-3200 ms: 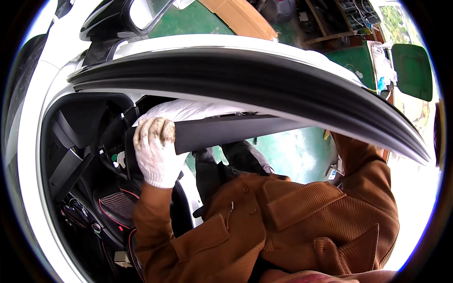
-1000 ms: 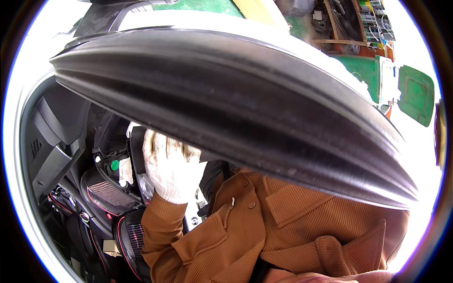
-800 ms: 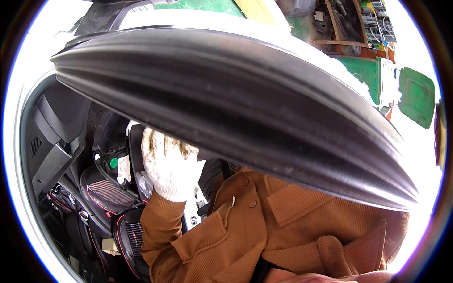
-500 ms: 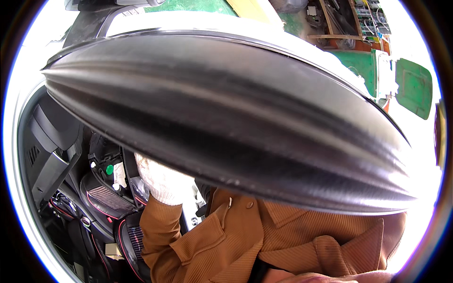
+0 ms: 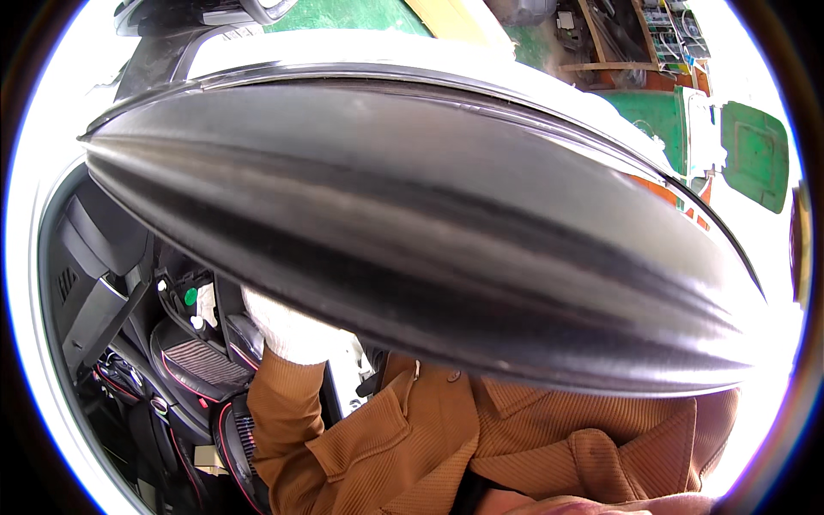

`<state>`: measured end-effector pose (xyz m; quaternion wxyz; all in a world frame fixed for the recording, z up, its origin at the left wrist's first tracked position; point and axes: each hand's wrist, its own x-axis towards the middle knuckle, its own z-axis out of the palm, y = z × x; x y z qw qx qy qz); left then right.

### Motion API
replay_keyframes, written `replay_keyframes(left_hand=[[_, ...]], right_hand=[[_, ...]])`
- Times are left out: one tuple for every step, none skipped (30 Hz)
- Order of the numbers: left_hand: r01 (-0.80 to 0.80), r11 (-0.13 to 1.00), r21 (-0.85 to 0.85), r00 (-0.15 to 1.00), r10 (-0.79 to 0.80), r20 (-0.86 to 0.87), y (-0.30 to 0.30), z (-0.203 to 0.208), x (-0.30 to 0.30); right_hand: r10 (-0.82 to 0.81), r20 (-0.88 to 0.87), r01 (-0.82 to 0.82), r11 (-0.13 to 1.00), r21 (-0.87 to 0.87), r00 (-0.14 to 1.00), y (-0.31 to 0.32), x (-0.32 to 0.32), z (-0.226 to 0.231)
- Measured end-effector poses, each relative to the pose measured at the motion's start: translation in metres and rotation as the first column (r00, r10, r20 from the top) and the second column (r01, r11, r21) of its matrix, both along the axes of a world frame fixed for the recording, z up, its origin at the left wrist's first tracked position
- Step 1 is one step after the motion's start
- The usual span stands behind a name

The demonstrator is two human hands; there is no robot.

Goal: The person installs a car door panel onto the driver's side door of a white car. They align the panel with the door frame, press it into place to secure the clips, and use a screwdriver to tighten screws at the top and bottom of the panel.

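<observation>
A long, dark, ridged panel [image 5: 403, 215], likely a car door's upper trim, fills the middle of the view, very close. A thin black strip [image 5: 412, 75] runs along its far edge. My left hand [image 5: 293, 330], in a white knitted glove, is below the panel's near edge, left of centre. Its fingers are hidden behind the panel, so I cannot see what they touch or hold. The brown ribbed sleeve of my left arm [image 5: 287, 403] comes up from below. My right hand does not show.
Left are black car seats [image 5: 202, 352] with red piping and a grey-black interior pillar trim [image 5: 94, 318]. A small carton [image 5: 206, 457] lies low between the seats. Far right stand a green bin [image 5: 754, 159] and a wooden-framed shelf [image 5: 614, 34]. A side mirror [image 5: 249, 10] is at the top left.
The panel sits slightly lower in view, and a gap shows between its far edge and the black strip, with orange visible through it at right. My left hand has shifted slightly left.
</observation>
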<state>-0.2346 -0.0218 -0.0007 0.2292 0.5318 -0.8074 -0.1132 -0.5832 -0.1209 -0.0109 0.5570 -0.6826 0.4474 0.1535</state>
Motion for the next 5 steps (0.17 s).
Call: replay_keyframes(left_hand=[[-0.002,1.0,0.028,1.0,0.001,0.013,0.001,0.0,0.002],[-0.005,0.999,0.054,0.999,0.003,0.033,0.001,0.001,0.004],[0.019,0.999,0.044,0.996,-0.022,0.081,-0.001,0.009,0.003],[0.036,0.999,0.037,0.99,-0.041,0.133,-0.007,0.019,0.001],[0.052,0.998,0.03,0.981,-0.056,0.186,-0.012,0.026,0.0]], right_hand=[[0.01,0.014,-0.01,1.0,-0.006,1.0,-0.001,-0.002,-0.004],[0.017,0.029,-0.017,1.0,-0.012,0.999,-0.001,-0.004,-0.009],[-0.103,0.126,0.119,0.984,-0.13,0.987,0.022,-0.024,-0.071],[-0.189,0.24,0.248,0.937,-0.246,0.952,0.045,-0.043,-0.134],[-0.238,0.35,0.362,0.864,-0.349,0.906,0.067,-0.061,-0.196]])
